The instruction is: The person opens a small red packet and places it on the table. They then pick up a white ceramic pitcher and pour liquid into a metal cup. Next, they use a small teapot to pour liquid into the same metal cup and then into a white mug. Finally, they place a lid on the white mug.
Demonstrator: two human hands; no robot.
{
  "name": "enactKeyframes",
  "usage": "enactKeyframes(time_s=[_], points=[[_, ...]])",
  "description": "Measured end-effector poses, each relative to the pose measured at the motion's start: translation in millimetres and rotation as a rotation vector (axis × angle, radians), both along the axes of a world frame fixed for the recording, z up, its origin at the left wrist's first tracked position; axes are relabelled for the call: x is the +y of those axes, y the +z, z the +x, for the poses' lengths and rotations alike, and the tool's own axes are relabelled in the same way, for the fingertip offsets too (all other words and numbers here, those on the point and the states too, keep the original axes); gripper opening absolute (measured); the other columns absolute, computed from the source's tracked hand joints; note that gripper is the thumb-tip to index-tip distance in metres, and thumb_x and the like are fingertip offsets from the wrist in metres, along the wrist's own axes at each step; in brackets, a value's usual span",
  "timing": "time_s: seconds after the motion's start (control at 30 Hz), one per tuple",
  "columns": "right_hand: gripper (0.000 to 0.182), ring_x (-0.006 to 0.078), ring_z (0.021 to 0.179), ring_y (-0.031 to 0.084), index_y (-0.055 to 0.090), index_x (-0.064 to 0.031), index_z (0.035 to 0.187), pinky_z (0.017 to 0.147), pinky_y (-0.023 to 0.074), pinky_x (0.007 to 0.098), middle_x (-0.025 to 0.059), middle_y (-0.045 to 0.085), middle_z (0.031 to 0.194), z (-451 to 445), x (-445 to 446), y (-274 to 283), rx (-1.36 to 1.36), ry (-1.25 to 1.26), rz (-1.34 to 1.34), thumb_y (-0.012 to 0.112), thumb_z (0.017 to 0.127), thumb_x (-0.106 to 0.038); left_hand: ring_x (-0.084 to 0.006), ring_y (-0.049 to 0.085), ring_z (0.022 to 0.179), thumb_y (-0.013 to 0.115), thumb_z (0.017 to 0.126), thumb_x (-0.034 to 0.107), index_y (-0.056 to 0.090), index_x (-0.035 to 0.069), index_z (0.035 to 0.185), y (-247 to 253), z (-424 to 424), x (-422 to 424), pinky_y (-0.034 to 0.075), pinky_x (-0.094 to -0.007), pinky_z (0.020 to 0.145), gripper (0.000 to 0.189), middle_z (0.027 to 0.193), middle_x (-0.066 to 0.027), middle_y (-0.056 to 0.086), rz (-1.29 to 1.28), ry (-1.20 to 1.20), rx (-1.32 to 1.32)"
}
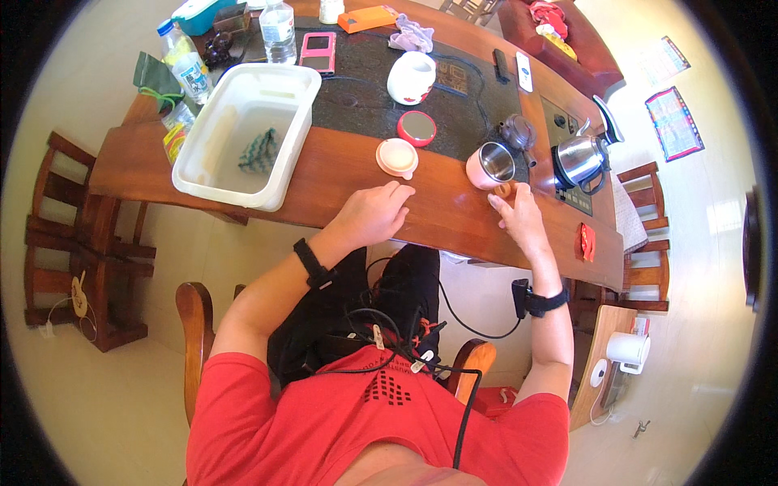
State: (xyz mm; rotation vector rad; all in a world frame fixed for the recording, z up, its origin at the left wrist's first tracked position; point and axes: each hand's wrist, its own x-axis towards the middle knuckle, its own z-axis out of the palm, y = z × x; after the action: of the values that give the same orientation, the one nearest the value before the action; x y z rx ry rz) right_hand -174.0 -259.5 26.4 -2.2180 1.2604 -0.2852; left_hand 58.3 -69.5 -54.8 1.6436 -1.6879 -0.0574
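At the table's near edge, my left hand (378,209) rests with its fingers loosely bent, just below a pale pink round lid (397,157). My right hand (523,215) is beside a pink mug with a steel inside (484,173); its fingers are at the mug's brown handle (502,190), and whether they grip it cannot be made out. A red-rimmed round disc (417,128) lies beyond the lid, with a white jar with red patterns (411,79) behind it. Right of the mug stand a small dark teapot (518,132) and a steel kettle (577,159).
A white plastic tub (243,197) holding a teal checked cloth (259,152) stands at left, with plastic bottles (278,36) behind. Farther back lie a grey cloth (411,33) and an orange box (368,19). A red packet (587,242) lies at right. A black cable hangs by my right wrist.
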Motion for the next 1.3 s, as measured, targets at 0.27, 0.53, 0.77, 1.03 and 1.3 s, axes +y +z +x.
enactKeyframes(time_s=[0.27,0.53,0.77,1.03,1.3], points=[[0.015,0.0182,0.068,0.068,0.052,0.0033,0.097,0.062,0.0563,0.0294,0.0116,0.063,0.086,7.9,-9.8,-32.4,-0.328,-0.066,-0.038,0.059,0.098,-0.01,-0.0321,0.067,0.078,0.066,0.085,0.013,0.06,0.006,0.11,1.2,-0.8,0.0,0.055,-0.0424,0.065,0.027,0.095,-0.0127,0.065,-0.007,0.014,-0.023],[0.006,0.0169,0.081,0.068,0.051,-0.0016,0.097,0.074,0.058,0.0299,0.0096,0.065,0.09,-55.6,27.6,5.7,-0.482,0.108,0.359,0.053,0.1,-0.006,-0.0323,0.067,0.078,0.066,0.085,0.014,0.06,0.007,0.11,-1.2,-0.4,-0.5,0.056,-0.0424,0.065,0.028,0.096,-0.0125,0.065,-0.004,0.013,-0.033],[0.017,0.0186,0.084,0.068,0.056,-0.0017,0.104,0.076,0.0566,0.0327,0.0099,0.066,0.093,-122.0,57.5,28.8,-0.317,0.238,0.71,0.062,0.096,-0.016,-0.0312,0.067,0.08,0.066,0.085,0.013,0.06,0.006,0.11,-3.9,0.0,-0.9,0.056,-0.0411,0.066,0.026,0.098,-0.0121,0.065,-0.015,0.013,-0.04],[0.021,0.0228,0.083,0.07,0.061,-0.0022,0.097,0.077,0.0579,0.0352,0.011,0.069,0.092,-180.2,60.1,-11.7,-0.205,0.096,0.881,0.071,0.09,-0.02,-0.0336,0.067,0.083,0.065,0.086,0.014,0.059,0.007,0.11,-3.7,-0.1,-1.9,0.055,-0.0435,0.068,0.026,0.099,-0.013,0.065,-0.014,0.012,-0.036],[0.019,0.0197,0.085,0.067,0.062,-0.0013,0.094,0.079,0.0566,0.0324,0.0095,0.067,0.092,-222.1,20.2,-103.8,-0.1,-0.07,0.971,0.07,0.092,-0.018,-0.0335,0.067,0.083,0.066,0.086,0.015,0.059,0.008,0.11,-2.6,-2.3,-3.5,0.055,-0.0434,0.068,0.026,0.098,-0.0128,0.065,0.001,0.015,-0.053]])
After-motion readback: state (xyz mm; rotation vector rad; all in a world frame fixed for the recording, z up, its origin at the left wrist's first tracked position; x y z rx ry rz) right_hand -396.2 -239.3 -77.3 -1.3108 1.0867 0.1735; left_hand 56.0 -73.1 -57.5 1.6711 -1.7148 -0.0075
